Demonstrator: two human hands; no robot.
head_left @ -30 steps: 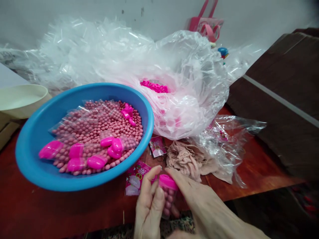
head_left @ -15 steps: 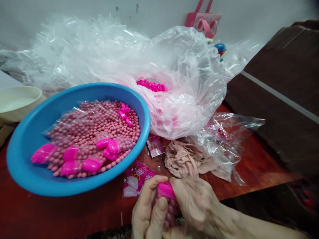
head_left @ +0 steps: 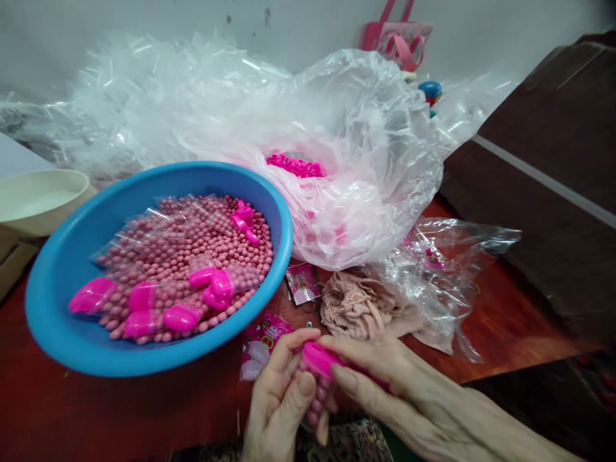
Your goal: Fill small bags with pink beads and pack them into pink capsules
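My left hand (head_left: 274, 404) is closed around a small clear pack (head_left: 315, 404) full of pink balls, held tilted above the table's front edge. A bright pink plastic cap (head_left: 317, 358) sits on the pack's top end. My right hand (head_left: 404, 378) comes from the right, with thumb and fingers closed on the cap's right side; a pink part shows between them, its shape mostly hidden. Left of my hands, a blue basin (head_left: 158, 366) holds loose pink balls (head_left: 216, 240) and several filled clear packs, some with pink caps (head_left: 183, 317).
A large clear plastic bag (head_left: 356, 212) with pink caps inside lies behind the basin. A crumpled beige cloth (head_left: 353, 305), printed pink cards (head_left: 262, 340) and clear film (head_left: 433, 289) lie beyond my hands. A brown box (head_left: 539, 192) stands right, a cream bowl (head_left: 43, 202) left.
My right hand's fingers have shifted from gripping over the top of the cap to its right side, stretching out straighter. The left hand still holds the pack. The view has shifted slightly.
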